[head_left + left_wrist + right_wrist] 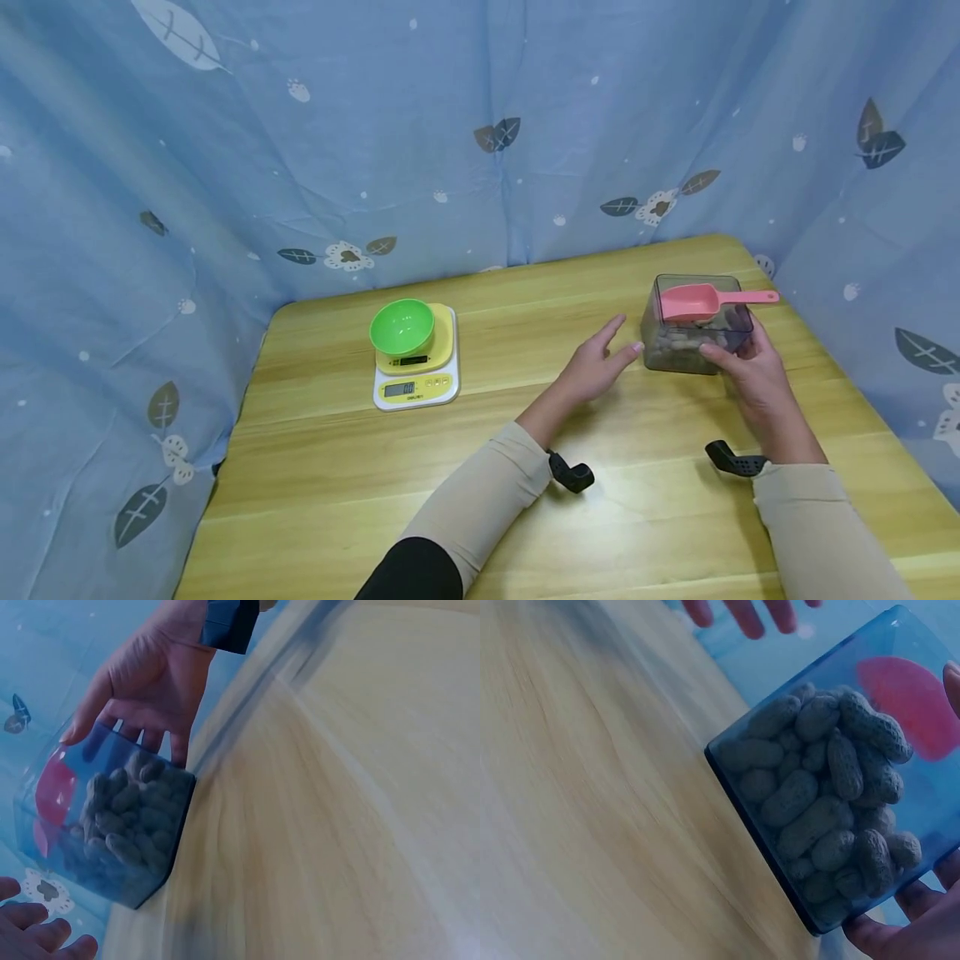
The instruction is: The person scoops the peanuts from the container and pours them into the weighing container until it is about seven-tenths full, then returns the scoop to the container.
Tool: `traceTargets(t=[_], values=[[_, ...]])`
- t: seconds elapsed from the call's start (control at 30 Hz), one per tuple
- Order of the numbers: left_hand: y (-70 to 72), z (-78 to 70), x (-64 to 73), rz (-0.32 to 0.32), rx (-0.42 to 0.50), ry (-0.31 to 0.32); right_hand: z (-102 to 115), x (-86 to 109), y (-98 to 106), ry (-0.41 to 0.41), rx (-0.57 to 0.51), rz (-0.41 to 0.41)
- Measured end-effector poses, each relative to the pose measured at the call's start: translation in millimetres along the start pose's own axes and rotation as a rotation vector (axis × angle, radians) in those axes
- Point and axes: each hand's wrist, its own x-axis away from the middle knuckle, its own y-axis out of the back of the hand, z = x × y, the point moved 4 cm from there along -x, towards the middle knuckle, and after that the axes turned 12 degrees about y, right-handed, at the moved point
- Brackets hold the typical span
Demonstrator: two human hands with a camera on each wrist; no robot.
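In the head view a clear grey plastic container (pixel 678 354) stands at the table's right side, partly filled with unshelled peanuts (pixel 810 802). A pink scoop (pixel 693 302) lies across its top, handle pointing right past the rim. My right hand (pixel 761 383) is at the container's right side, thumb over the near corner and fingers spread along the wall; the left wrist view shows those fingers nearly straight. My left hand (pixel 588 367) reaches toward the opposite side, thumb and fingers spread, with nothing between them. Its fingertips (pixel 750 622) show apart from the wall in the right wrist view.
Left of centre on the wooden table (pixel 300 500) sits a white and yellow kitchen scale (pixel 442 383), its display lit. A green bowl (pixel 402 327) rests on its platform. Blue patterned curtains (pixel 450 125) hang along the table's back and sides.
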Motion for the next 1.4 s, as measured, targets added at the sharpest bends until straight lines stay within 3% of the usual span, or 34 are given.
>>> traceTargets(t=[0.27,0.57,0.7,0.93,1.4], values=[[18.1,8.5,3.8,-0.073,0.045,-0.006,-13.1,-6.9,-40.0,-0.037,0.135,0.090],[61.3,21.1,21.8,-0.194,0.104,-0.031,-23.2,-7.4,-101.6,0.032,0.213,0.185],[81.0,30.5,31.9,-0.204,0.185,-0.041,-29.8,-5.9,-126.1,0.070,0.238,0.195],[114.2,24.7,66.4,-0.219,0.316,0.006,-38.3,-6.9,-159.6,0.127,0.257,0.215],[129.0,33.7,72.7,-0.270,0.295,-0.029,-42.5,-11.0,-180.9,0.107,0.289,0.246]])
